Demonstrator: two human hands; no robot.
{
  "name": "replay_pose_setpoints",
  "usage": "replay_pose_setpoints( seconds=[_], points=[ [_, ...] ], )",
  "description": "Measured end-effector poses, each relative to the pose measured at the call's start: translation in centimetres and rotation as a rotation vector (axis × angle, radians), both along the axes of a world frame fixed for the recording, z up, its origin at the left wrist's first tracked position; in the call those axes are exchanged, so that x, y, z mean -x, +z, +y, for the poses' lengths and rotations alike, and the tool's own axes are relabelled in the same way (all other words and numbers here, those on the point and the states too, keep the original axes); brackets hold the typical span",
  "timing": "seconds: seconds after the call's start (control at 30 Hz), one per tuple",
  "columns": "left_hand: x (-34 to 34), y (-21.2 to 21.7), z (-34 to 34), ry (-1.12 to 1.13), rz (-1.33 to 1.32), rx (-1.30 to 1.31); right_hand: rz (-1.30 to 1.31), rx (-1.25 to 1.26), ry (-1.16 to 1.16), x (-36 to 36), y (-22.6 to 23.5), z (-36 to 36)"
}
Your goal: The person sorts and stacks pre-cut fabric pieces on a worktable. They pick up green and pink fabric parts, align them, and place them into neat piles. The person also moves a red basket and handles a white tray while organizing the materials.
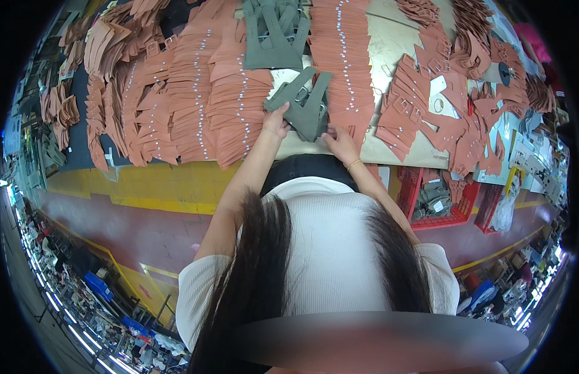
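Observation:
A grey-green sandal upper (pixel 305 116) with straps and metal buckles is held over the table edge right in front of me. My left hand (pixel 276 122) grips its left side, thumb on top. At its lower right edge, my right hand (pixel 341 143) has its fingers closed on the material. Just beyond lies a stack of the same grey-green uppers (pixel 274 56), straps pointing away from me. Long overlapping rows of brick-orange uppers (pixel 233 118) flank it on the left, with another orange row (pixel 344 68) on the right. Small white tags run along these rows.
More orange pieces with buckles (pixel 404 106) lie scattered on the table's right side. Below them, a red plastic crate (pixel 442 221) on the floor holds grey-green pieces. A yellow band (pixel 165 187) runs beneath the table's front edge. Workstations line the far sides.

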State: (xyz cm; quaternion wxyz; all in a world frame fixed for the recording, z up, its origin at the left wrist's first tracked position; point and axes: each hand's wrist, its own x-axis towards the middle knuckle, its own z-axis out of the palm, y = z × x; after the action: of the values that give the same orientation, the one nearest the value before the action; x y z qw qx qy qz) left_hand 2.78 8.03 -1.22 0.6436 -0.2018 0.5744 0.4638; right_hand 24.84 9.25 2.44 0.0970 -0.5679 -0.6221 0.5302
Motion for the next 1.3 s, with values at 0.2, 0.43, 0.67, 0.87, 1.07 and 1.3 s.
replay_pose_setpoints(
  seconds=[0.2, 0.43, 0.67, 0.87, 1.07, 1.3],
  points=[
    [0.0, 0.5, 0.0, 0.107, -0.145, -0.218, -0.18, -0.46, 0.043, 0.9, 1.5, 3.9],
    [0.5, 1.6, 0.9, 0.102, -0.176, -0.263, -0.319, -0.606, 0.116, 4.7, 1.3, 7.2],
    [-0.1, 2.0, -0.8, 0.143, -0.068, -0.173, -0.2, -0.562, 0.15, 5.9, 2.6, 6.6],
    [0.9, 3.4, -2.9, 0.157, -0.186, -0.29, -0.093, -0.244, 0.043, 6.2, 5.3, 5.5],
    [1.4, 7.4, -4.7, 0.231, -0.24, -0.467, 0.337, -0.307, -0.316, 0.0, 6.0, 10.3],
    [0.3, 9.1, -4.1, 0.217, -0.223, -0.548, -0.08, -0.658, -0.36, -3.7, 3.3, 14.0]
  ],
)
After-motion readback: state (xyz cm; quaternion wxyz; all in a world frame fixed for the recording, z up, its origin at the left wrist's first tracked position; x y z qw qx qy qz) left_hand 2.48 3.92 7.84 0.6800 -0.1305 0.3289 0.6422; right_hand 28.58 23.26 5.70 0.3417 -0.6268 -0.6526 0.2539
